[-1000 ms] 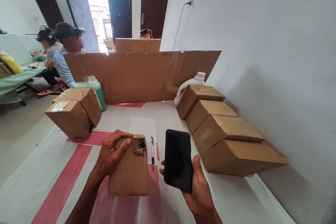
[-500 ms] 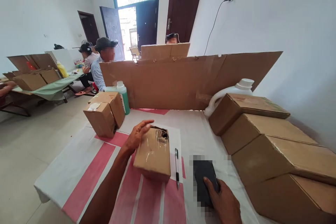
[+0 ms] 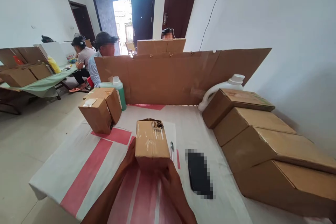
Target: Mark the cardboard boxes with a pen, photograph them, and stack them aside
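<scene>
Two cartons are standing beyond and left of the left hand, with open tablecloth running to the table's left edge. That hand is gripping the box by its left side, fingers mostly hidden. The box is sitting between both hands, its far right corner torn. It is probably feeling light and stiff, slightly slippery over tape, and weak around the tear, so its intact sides are offering the surer hold. The right hand is gripping the near right corner. A pen is lying just beyond it, a phone is lying rightward, and a row of boxes is limiting room farther right.
</scene>
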A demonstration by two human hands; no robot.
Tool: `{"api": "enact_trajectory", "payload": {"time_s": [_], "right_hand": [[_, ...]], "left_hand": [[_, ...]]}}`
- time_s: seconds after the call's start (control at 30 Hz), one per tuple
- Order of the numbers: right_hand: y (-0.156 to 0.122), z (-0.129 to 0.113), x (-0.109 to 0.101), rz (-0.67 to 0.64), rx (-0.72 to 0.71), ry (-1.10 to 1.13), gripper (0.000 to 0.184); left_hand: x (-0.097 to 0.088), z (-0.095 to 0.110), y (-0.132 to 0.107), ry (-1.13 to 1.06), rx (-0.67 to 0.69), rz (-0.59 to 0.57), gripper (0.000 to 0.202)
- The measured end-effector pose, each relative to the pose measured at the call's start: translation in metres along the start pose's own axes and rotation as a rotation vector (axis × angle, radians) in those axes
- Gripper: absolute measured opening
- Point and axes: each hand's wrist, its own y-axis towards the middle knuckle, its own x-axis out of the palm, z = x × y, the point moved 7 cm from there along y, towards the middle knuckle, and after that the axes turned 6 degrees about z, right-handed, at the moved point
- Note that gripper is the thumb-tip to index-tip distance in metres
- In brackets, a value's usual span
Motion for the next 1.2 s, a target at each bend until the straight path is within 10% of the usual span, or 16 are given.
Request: {"api": "enact_trajectory", "payload": {"time_s": [0.2,0.5,0.7,0.9,1.1,1.2], "right_hand": [[-0.006,-0.035,-0.01,0.009,0.217,0.011,0.068],[-0.014,-0.079,-0.022,0.068,0.169,-0.057,0.076],[-0.009,-0.032,-0.012,0.016,0.277,0.283,0.064],[-0.056,0.021,0.0,0.105,0.175,0.34,0.102],[-0.078,-0.05,0.023,0.033,0.016,0.022,0.058],[-0.057,-0.087,0.006,0.073,0.044,-0.055,0.067]], "left_hand": [[-0.033,0.006,-0.046,0.245,0.006,0.038,0.061],[-0.049,0.027,-0.122,0.521,-0.035,0.107,0.074],[-0.059,0.008,-0.124,0.566,-0.015,0.099,0.06],[-0.074,-0.007,-0.135,0.562,-0.009,0.212,0.066],[-0.062,0.02,-0.156,0.499,0.064,0.166,0.063],[-0.054,0.042,-0.159,0.502,0.106,0.143,0.059]]}}
